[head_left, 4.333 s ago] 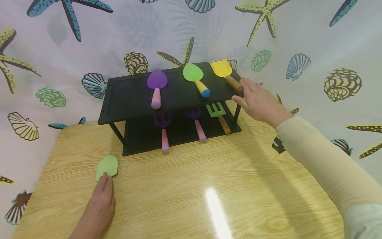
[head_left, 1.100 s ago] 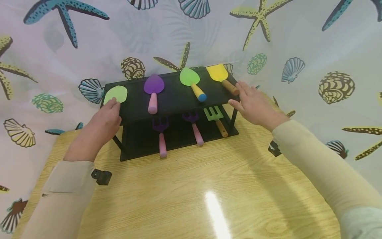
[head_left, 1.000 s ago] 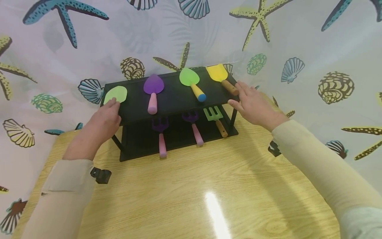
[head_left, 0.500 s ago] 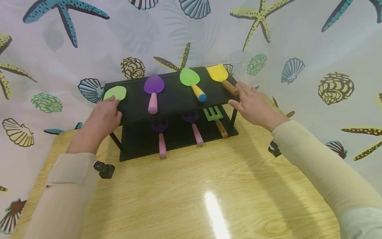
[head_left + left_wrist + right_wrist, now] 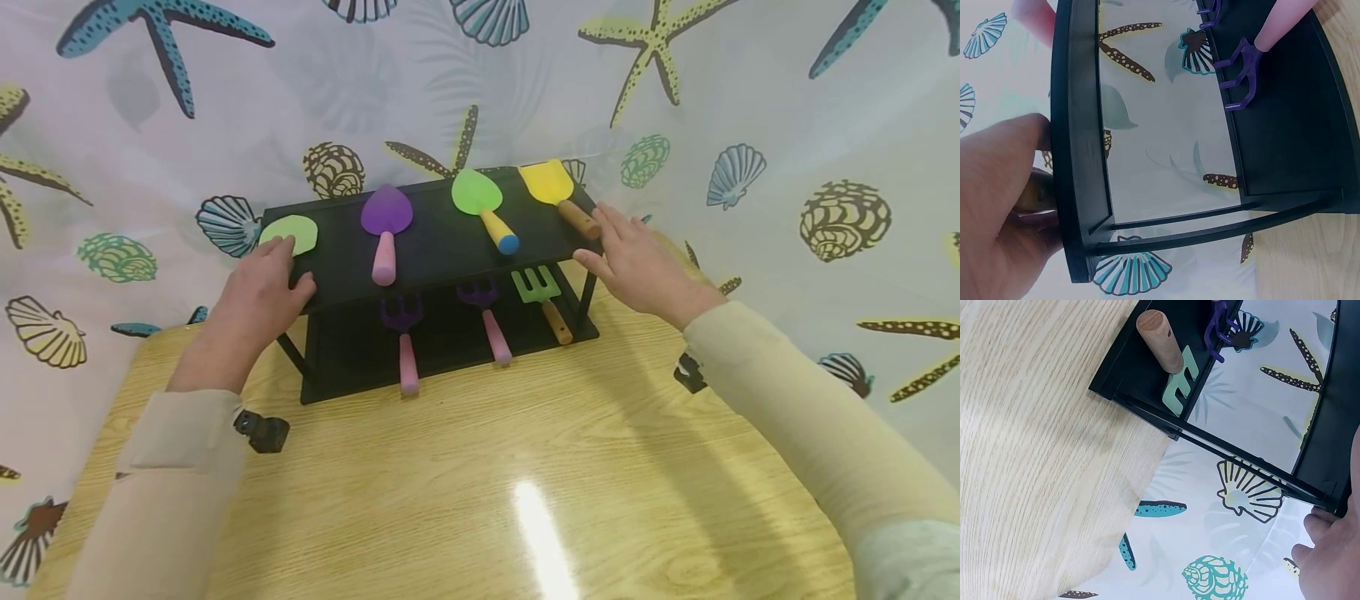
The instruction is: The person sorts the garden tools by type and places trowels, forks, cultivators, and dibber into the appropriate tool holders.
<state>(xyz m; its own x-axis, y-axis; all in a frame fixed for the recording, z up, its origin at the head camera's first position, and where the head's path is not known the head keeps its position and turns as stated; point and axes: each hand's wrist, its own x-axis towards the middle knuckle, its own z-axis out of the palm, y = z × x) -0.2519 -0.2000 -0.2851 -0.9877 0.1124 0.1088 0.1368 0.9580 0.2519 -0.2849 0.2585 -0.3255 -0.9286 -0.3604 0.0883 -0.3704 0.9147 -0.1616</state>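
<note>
My left hand [image 5: 255,296] lies at the left end of the black rack's top shelf [image 5: 330,258], over a hand trowel with a light green blade [image 5: 298,233]. In the left wrist view a brown handle end [image 5: 1038,190] shows between thumb and fingers, with the thumb spread away from it. My right hand [image 5: 645,262] rests with straight fingers against the right end of that shelf, beside a yellow trowel [image 5: 551,182] with a wooden handle. Between the hands lie a purple trowel with a pink handle [image 5: 385,258] and a green trowel with a yellow handle [image 5: 497,229].
Two purple forks with pink handles [image 5: 408,364] and a green fork with a wooden handle [image 5: 557,323] lie on the lower shelf [image 5: 352,367]. The rack stands on a wooden table [image 5: 420,492]. Behind it hangs a shell-patterned cloth [image 5: 420,83].
My left hand has brought the light green trowel from the table up onto the top shelf. Since then its thumb has spread away from the fingers. The right hand stays against the rack.
</note>
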